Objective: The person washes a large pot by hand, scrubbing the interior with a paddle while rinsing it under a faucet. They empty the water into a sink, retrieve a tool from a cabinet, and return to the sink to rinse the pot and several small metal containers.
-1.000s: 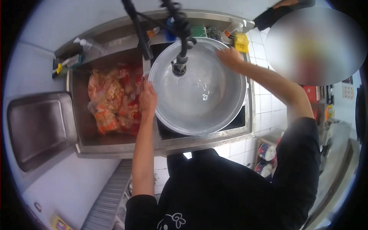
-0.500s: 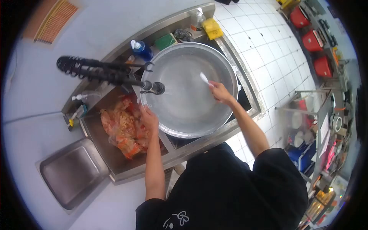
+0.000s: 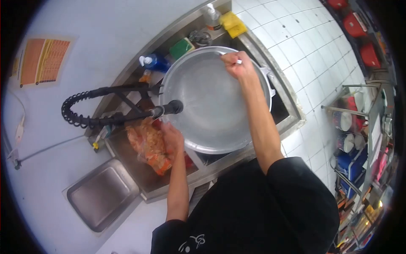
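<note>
Steel fills the middle of the view: we are leaning over a wide metal basin [image 3: 213, 103] that is sitting in the right-hand bay of a double sink [image 3: 292, 120], its rim overhanging the divider. Our right hand [image 3: 237, 64] is reaching to the far rim of the basin, and its fingers are curling shut around a thin white utensil [image 3: 238, 62], of which only a short end is showing past the knuckles. Our left hand [image 3: 173, 137] is resting at the near left rim of the basin, just where it meets the divider; we cannot tell whether those fingers are gripping the rim or only lying against it, since they are pointing away from us. Just beside that hand, in the left bay, a clear bag of orange and red food [image 3: 148, 146] is lying in a heap. A black coiled spray faucet [image 3: 114, 114] is arching over from the left, with its nozzle hanging over the basin's left edge. Along the back ledge of the sink, a blue soap bottle [image 3: 154, 62], a green sponge [image 3: 182, 47] and a yellow sponge [image 3: 234, 24] are sitting in a row. On the surface to our left, a shallow steel tray [image 3: 101, 199] is lying well apart from both hands.
</note>
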The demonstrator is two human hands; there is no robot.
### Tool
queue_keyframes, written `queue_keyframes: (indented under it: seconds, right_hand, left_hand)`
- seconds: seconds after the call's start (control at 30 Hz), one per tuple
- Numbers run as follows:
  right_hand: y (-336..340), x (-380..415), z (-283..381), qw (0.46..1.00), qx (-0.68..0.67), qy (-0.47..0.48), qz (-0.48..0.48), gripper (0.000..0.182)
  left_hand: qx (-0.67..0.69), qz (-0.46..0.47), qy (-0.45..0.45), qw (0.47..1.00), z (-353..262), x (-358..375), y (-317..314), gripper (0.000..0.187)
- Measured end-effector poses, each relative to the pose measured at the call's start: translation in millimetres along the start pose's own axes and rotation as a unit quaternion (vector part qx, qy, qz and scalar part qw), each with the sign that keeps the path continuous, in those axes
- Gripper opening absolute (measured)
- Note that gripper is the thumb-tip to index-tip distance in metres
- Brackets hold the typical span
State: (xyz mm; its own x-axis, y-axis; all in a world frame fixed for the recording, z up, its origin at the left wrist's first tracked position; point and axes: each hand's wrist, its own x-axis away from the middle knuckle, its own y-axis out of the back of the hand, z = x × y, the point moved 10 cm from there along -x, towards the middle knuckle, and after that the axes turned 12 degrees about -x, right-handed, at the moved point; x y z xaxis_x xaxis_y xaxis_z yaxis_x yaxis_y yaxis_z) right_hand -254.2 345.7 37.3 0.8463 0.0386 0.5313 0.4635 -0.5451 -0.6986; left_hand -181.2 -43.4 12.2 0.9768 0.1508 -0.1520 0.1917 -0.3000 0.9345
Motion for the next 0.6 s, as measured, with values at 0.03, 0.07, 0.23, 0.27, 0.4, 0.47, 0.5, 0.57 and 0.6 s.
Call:
queue_keyframes:
  seconds: [0.03,0.07,0.23,0.27,0.4,0.47,0.5,0.57,0.6]
  right_hand:
    - [4,-10,0,1.0,-0.005,-0.009,0.0,0.013]
    - [17,-25,6,0.998,-0.005,0.004,-0.064,0.014]
    - [13,-11,-2,0.997,0.034,-0.051,-0.046,0.017]
    - [31,-15,5,0.997,0.034,-0.052,-0.047,0.017]
    - [26,-20,4,0.989,0.138,0.041,0.019,0.017]
    - [46,-23,20,0.986,0.132,0.097,-0.019,0.019]
    - [35,-14,19,0.972,0.199,0.127,0.02,0.02]
    - [11,3,7,0.972,0.215,0.09,0.029,0.019]
    - [26,16,-5,0.975,0.216,0.051,0.014,0.019]
  left_hand:
    - [-0.01,-0.017,-0.038,0.999,-8,0,11,0.036]
    - [-0.014,-0.025,-0.036,0.999,-10,1,20,0.036]
    - [-0.047,0.054,0.007,0.997,-4,-1,8,0.035]
    - [-0.047,0.054,0.008,0.997,1,5,9,0.035]
    - [-0.044,-0.012,-0.03,0.998,-27,-6,26,0.034]
    - [-0.065,0.034,-0.032,0.997,-10,4,18,0.035]
    - [-0.036,-0.003,-0.058,0.998,12,3,3,0.035]
    - [-0.003,-0.045,-0.078,0.996,-6,-7,2,0.034]
    - [-0.069,0.041,-0.017,0.997,-25,-5,21,0.035]
